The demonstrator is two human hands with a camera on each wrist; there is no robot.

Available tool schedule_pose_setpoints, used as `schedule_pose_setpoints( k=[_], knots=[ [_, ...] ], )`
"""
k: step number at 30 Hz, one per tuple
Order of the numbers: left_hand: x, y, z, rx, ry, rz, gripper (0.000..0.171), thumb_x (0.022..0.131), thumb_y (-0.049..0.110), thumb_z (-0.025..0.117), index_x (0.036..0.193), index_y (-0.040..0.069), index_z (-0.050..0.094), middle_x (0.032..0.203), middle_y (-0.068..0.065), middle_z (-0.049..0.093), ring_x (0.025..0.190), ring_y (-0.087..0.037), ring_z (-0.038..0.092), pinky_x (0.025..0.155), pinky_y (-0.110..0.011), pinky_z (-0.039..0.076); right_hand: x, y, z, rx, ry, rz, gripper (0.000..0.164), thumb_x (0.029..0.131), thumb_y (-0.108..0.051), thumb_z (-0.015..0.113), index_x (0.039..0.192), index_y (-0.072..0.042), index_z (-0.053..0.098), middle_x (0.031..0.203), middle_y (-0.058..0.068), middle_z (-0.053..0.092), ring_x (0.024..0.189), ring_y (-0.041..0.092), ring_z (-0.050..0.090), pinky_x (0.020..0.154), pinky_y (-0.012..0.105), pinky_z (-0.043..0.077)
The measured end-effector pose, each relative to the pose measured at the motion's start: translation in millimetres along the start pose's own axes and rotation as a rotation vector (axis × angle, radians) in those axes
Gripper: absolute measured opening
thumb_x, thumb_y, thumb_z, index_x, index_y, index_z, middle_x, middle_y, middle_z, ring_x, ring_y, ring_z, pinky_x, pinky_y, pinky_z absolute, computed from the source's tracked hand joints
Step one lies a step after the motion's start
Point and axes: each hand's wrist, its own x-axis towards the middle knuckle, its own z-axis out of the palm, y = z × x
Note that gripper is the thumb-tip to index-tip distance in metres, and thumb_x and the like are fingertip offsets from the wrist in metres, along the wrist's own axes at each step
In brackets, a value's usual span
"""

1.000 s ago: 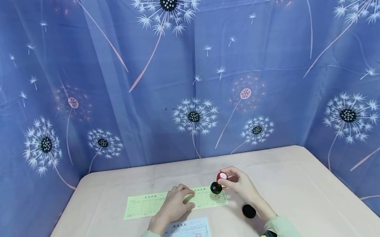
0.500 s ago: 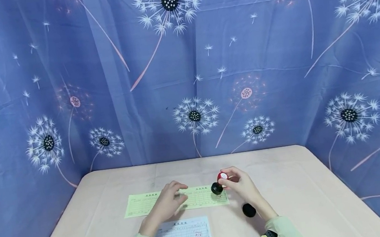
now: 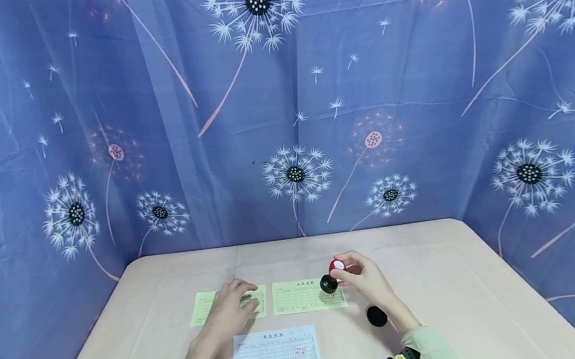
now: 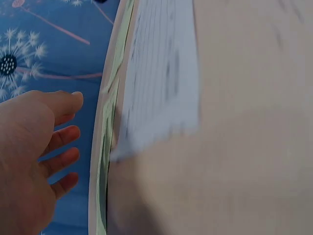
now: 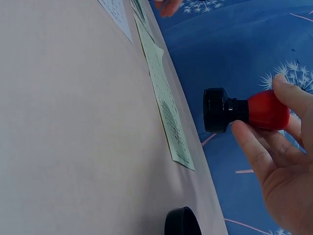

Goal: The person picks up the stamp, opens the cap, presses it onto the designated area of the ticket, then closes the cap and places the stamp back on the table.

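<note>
The left hand (image 3: 227, 310) had shifted, loosely bent and empty, away from the right hand (image 3: 366, 276), which gripped the stamp (image 5: 261, 109) above a green slip (image 3: 296, 296). Stamping seemed underway; the next press likely called for levelling it.

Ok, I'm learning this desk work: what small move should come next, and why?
Perhaps draw the left hand aside: in the head view it hides part of the left green slip, so whether that is stamped is unclear, while the right hand holds the stamp in the air.
</note>
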Motion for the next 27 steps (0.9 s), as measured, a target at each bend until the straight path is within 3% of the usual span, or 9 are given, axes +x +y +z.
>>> schedule_pose_setpoints(
  k=[8,20,27],
  knots=[
    [-9.8,-22.5,-16.0,0.054,0.005,-0.021,0.029,0.09,0.026,0.072,0.117,0.015,0.069,0.12,0.0,0.064,0.12,-0.026,0.055,0.105,-0.05,0.042,0.7,1.6,2.5,0.01,0.001,-0.004,0.042,0.086,-0.01,0.077,0.122,0.006,0.062,0.102,0.022,0.066,0.083,0.017,0.071,0.078,0.044,0.061],
    [-20.2,-44.9,-29.6,0.184,-0.013,-0.026,0.031,0.092,0.028,0.07,0.119,0.013,0.068,0.124,-0.005,0.062,0.121,-0.028,0.054,0.106,-0.05,0.04,-1.4,1.3,1.6,-0.031,0.017,-0.001,0.038,0.085,-0.011,0.078,0.118,0.003,0.064,0.1,0.02,0.067,0.08,0.015,0.07,0.073,0.033,0.062],
    [-20.4,-51.6,-36.6,0.198,-0.036,-0.038,0.034,0.092,0.03,0.069,0.12,0.012,0.068,0.127,-0.006,0.062,0.122,-0.029,0.054,0.106,-0.05,0.04,0.3,0.6,-0.3,-0.031,0.067,0.037,0.038,0.083,-0.011,0.08,0.117,0.001,0.065,0.102,0.021,0.067,0.078,0.012,0.069,0.074,0.04,0.062]
  ],
)
